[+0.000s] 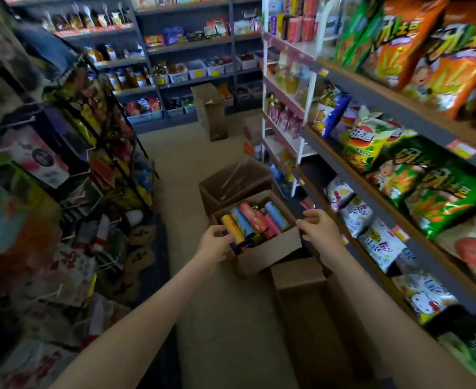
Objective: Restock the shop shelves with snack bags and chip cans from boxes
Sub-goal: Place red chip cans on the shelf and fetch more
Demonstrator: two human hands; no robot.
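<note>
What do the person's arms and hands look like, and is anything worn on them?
The left arm and right arm are bare as far as the frame shows, with no sleeve in view. The left hand and right hand wear no gloves; no watch, ring or bracelet shows.

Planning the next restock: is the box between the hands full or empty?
Fairly full: chip cans lie side by side across the open cardboard box.

cans point(255, 221): yellow, blue, pink | box point(270, 252): brown | shelf bags point(438, 60): orange, green
</note>
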